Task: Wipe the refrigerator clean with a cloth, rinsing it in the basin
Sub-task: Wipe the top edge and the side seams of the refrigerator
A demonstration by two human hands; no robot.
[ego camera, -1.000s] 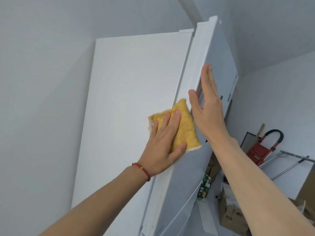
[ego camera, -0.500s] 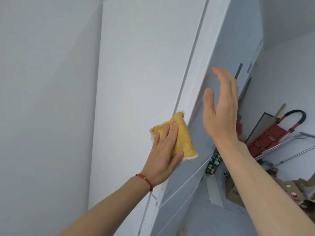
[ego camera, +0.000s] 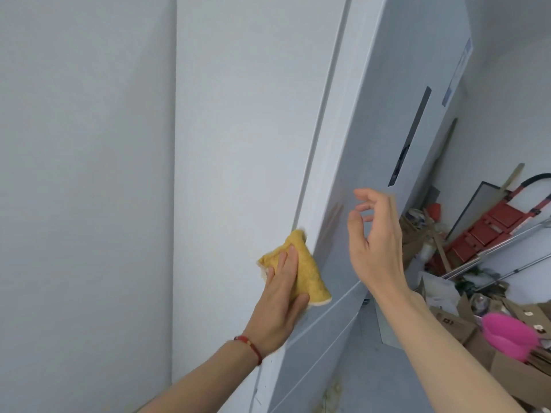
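Mid-wipe: left hand (ego camera: 280, 296) presses flat on yellow cloth (ego camera: 304, 269) at refrigerator (ego camera: 253, 144) side's front edge; right hand (ego camera: 378, 242) free, loosely curled, probably off the door. Next: rinse in basin.

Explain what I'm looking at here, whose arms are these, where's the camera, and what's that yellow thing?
The camera sits on a person's head, looking forward and down, so both arms are that person's own. The left hand presses a yellow cloth flat against the white fridge, at the edge where its side meets the door. The right hand hangs in the air by the door, fingers loosely curled, holding nothing. A red bracelet is on the left wrist. To the right lie cardboard boxes, a red step ladder and something pink, too blurred to name.
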